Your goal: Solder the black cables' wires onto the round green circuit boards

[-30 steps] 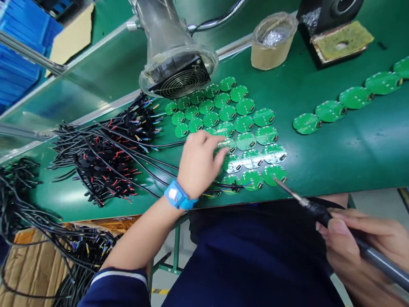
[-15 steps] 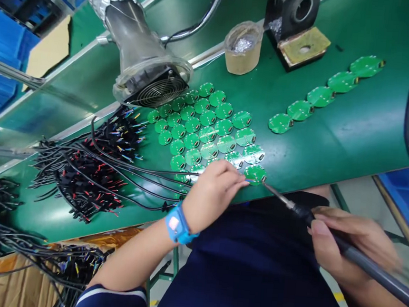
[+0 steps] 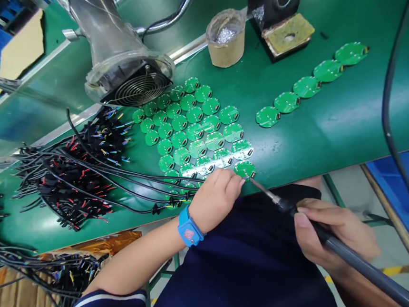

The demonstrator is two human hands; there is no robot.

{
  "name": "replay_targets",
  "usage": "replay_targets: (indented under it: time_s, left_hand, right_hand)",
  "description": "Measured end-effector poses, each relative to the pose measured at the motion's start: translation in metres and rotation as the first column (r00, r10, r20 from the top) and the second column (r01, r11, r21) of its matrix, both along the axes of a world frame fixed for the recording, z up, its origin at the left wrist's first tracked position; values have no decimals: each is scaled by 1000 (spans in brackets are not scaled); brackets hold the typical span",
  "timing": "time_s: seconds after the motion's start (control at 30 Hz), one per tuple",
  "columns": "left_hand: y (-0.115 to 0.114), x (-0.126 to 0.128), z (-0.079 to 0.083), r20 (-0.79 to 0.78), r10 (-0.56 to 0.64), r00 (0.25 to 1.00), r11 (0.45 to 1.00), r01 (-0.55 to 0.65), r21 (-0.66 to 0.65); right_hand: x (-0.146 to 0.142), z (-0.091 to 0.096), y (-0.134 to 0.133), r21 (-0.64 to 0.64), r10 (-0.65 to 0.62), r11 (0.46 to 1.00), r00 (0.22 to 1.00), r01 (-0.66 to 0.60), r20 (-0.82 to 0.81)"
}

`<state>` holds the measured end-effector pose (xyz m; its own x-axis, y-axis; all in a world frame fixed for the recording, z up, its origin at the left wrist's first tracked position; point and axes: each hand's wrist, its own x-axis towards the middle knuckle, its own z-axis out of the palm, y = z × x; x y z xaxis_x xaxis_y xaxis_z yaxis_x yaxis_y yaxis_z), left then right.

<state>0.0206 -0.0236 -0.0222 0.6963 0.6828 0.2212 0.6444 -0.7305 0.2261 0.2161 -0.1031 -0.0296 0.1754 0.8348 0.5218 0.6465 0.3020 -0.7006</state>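
Note:
My left hand [image 3: 217,197], with a blue band on the wrist, is closed with fingertips pinched on the end of a black cable [image 3: 166,179]; the fingers hide most of its end. Just beyond the fingertips lies a round green circuit board [image 3: 243,168], flat on the bench near its front edge. My right hand [image 3: 337,234] is wrapped around the dark handle of a soldering iron [image 3: 363,263]. The iron's tip is at the lower right edge of that board, close to my left fingertips. Whether the tip touches is too small to tell.
Rows of green boards [image 3: 194,131] lie beyond my left hand; several more [image 3: 306,87] form a line at right. Black cables [image 3: 77,176] are heaped at left. A fan-fitted duct [image 3: 139,83], a solder cup [image 3: 225,50] and an iron stand with sponge [image 3: 288,36] are at the back.
The view has shifted, so the bench things appear farther left. Relative to the board, my left fingertips have moved slightly right. The iron's tip stays at the board's right edge.

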Motion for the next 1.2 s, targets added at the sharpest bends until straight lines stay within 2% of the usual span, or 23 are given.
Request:
replay_targets:
  time_s: [0.13, 0.23, 0.4, 0.6, 0.77, 0.87, 1.07, 1.2]
  left_hand:
    - [2, -1, -2, -4, -30, 1000, 1000, 30, -5]
    - [3, 0, -1, 54, 0, 999, 998, 3, -65]
    - [3, 3, -1, 106, 51, 993, 996, -42, -82]
    - [1, 6, -3, 132, 87, 988, 996, -81, -48]
    - [2, 6, -3, 121, 88, 989, 995, -83, -53]
    - [2, 6, -3, 121, 90, 988, 994, -83, -64]
    - [1, 9, -3, 139, 142, 980, 988, -131, -86]
    - [0, 12, -2, 149, 181, 972, 980, -167, -106]
  right_hand:
    - [-1, -1, 0, -13, 14, 1000, 1000, -14, -10]
    - [-2, -3, 1, -40, 13, 999, 1000, -13, -2]
    - [-4, -1, 3, 14, 15, 1000, 999, -16, 48]
    - [-6, -2, 5, 50, 169, 983, 981, -175, 96]
    - [1, -9, -3, -16, 228, 973, 973, -228, -47]
    - [4, -9, -3, -29, 202, 979, 978, -204, -50]
    - [-6, -2, 7, 46, 97, 994, 993, -100, 68]
    - [-10, 4, 10, -5, 110, 994, 979, -111, 169]
